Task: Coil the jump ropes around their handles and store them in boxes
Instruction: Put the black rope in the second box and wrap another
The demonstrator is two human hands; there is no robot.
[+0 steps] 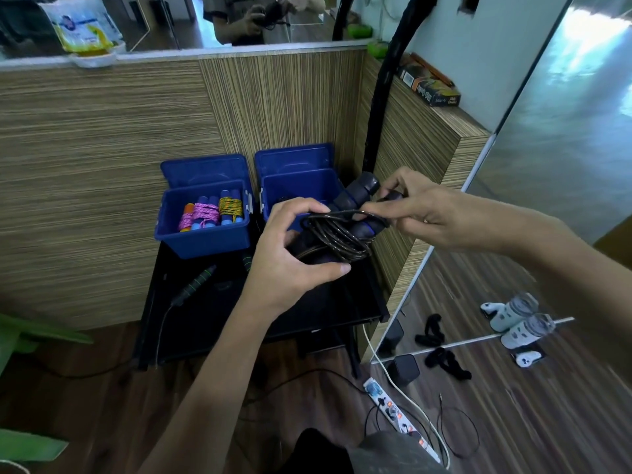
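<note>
Black rope point(337, 236) with dark handles point(359, 195) is held up over the black table point(205, 323), in front of the right blue box point(301, 189). Left hand point(294, 248) curls around the bundle from below, thumb across the near side, fingers over the top of the coil. Right hand point(424, 213) pinches a strand of the rope at the upper handle, fingers curled. Both hands are close together on the same bundle. Several loops of rope hang wound across the handles. Right box is open, lid up against the wood panel; contents mostly hidden by the hands. Left blue box point(205, 227) is also open and holds coiled ropes: pink point(201, 213) and yellow point(229, 205) on blue handles. Another rope with a green-ringed handle point(195, 283) lies loose on the table, left of the hands. Power strip point(393, 410) on the floor lower right.
</note>
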